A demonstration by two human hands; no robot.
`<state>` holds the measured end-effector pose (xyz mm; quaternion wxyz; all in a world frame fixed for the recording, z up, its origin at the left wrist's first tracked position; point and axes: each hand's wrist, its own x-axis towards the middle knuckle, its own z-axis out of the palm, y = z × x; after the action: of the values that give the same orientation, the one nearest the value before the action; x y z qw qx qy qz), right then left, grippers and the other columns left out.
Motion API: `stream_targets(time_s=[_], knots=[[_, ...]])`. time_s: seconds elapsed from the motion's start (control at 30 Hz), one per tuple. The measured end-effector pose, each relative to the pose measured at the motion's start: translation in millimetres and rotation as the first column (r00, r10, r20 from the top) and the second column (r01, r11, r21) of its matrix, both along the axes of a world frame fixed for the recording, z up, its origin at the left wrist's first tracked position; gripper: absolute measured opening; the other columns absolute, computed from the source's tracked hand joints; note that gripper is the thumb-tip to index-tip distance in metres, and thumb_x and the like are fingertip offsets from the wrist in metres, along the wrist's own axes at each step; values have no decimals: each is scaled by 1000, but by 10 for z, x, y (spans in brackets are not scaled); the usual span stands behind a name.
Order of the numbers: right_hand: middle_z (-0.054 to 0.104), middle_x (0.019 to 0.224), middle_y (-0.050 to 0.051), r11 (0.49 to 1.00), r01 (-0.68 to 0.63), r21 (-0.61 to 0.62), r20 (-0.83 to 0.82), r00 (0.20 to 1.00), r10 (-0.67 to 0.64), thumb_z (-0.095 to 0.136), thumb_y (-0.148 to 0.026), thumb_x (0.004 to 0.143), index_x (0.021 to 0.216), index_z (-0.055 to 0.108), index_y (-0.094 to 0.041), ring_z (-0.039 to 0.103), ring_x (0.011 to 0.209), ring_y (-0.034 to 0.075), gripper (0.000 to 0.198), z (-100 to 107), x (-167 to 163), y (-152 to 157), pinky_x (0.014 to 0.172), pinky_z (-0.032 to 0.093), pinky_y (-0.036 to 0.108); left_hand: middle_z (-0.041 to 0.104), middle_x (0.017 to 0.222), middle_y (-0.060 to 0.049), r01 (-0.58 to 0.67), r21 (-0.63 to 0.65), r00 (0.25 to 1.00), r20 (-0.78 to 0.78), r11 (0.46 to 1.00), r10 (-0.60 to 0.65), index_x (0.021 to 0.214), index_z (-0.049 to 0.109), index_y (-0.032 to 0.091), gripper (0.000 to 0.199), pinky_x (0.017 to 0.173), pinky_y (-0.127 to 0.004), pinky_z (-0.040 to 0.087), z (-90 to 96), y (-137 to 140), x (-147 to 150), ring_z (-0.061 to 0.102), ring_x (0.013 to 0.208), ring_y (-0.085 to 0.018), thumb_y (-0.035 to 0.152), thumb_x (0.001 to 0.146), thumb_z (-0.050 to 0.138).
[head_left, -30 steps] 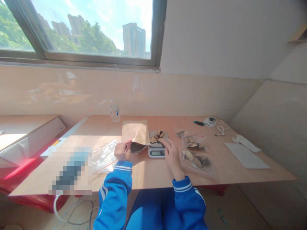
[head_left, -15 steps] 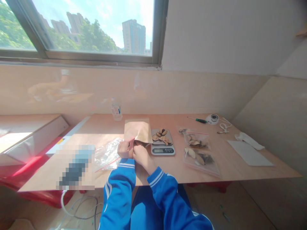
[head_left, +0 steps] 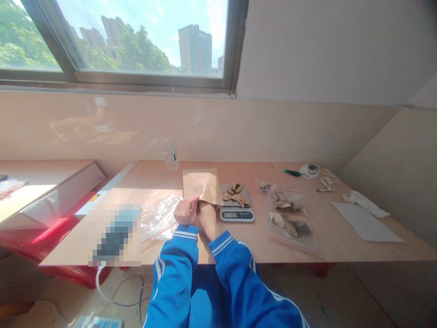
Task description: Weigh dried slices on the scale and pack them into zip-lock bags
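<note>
A brown paper bag point(head_left: 201, 182) lies tilted on the table, its near edge at my hands. My left hand point(head_left: 187, 211) is closed on that edge at its left side. My right hand point(head_left: 206, 213) reaches into or under the bag's near edge, so its fingers are hidden. Just right of the bag, a white kitchen scale point(head_left: 236, 214) carries several dried brown leaves or pods point(head_left: 235, 196). Left of my left hand lies a crumpled clear zip bag point(head_left: 159, 221).
Clear zip bags point(head_left: 293, 228) of dried pieces lie right of the scale. A water bottle point(head_left: 170, 157) stands at the back. Farther right are a screwdriver point(head_left: 292, 173), a white dome camera point(head_left: 310, 171) and a white sheet point(head_left: 367, 222). A blurred-out object point(head_left: 116, 234) lies left.
My right hand has pushed a little farther in at the bag's near edge, hiding more of it. My left hand stays on the bag. The whole view has shifted slightly.
</note>
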<state>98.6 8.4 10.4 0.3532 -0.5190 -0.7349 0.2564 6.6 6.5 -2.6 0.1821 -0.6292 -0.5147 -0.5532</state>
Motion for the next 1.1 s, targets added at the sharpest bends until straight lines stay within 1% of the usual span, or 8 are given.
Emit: stream_targets(time_s=[0.23,0.37,0.5,0.57,0.7,0.8,0.93,1.1], knots=[[70,85,10,999,30,17,33,999,-30,44,-19,88,95,67,-19,63,79,22,24,34,54,6,78,48,32,73,79,-5,5,-45,1000,27,999,-4,88,72,23,19,63,-28,43,1,-13,23,58,64,-17,24,86,54],[66,106,17,996,14,91,45,999,-19,41,-15,88,112,61,-12,60,101,27,31,67,51,-155,89,46,38,70,75,-6,-171,-163,975,118,972,191,87,72,23,17,69,-31,41,-11,29,-1,57,69,-20,25,84,55],[57,125,12,963,-157,218,-82,980,179,39,-12,88,119,57,-17,48,121,21,37,39,134,-504,104,39,38,71,89,-8,-280,-335,917,185,900,355,89,69,22,24,81,-38,40,-28,123,-75,60,87,-25,12,79,49],[58,122,9,963,-160,216,-169,965,198,39,-10,87,117,58,-20,50,117,19,36,8,223,-695,103,41,37,70,99,-8,-249,-384,925,178,889,336,92,68,22,32,86,-40,40,-15,150,-85,61,95,-25,6,75,45],[62,102,8,992,-41,118,-256,964,70,44,-8,86,100,63,-20,56,101,20,27,-74,457,-932,91,48,36,67,112,-11,-230,-421,921,197,878,336,101,65,21,44,95,-44,38,85,19,-52,59,105,-26,1,70,41],[64,91,6,999,-11,54,-257,966,24,45,-6,84,90,65,-20,57,93,21,26,-117,638,-947,85,48,36,57,127,-15,-273,-523,891,180,807,417,111,61,19,46,96,-50,37,165,-283,-98,53,115,-31,5,70,47],[65,89,6,998,60,27,-290,956,-50,42,-7,85,87,66,-20,57,92,21,28,-120,806,-880,86,47,37,56,125,-17,-269,-747,901,28,608,433,118,57,19,42,93,-56,38,195,-679,-332,53,113,-36,24,76,53],[65,88,6,998,48,26,-306,951,-38,40,-7,84,86,67,-20,57,93,21,29,-135,848,-838,88,45,37,66,99,-13,-152,-816,970,-16,558,241,93,68,14,26,89,-38,45,176,-748,-616,60,96,-26,25,77,51]])
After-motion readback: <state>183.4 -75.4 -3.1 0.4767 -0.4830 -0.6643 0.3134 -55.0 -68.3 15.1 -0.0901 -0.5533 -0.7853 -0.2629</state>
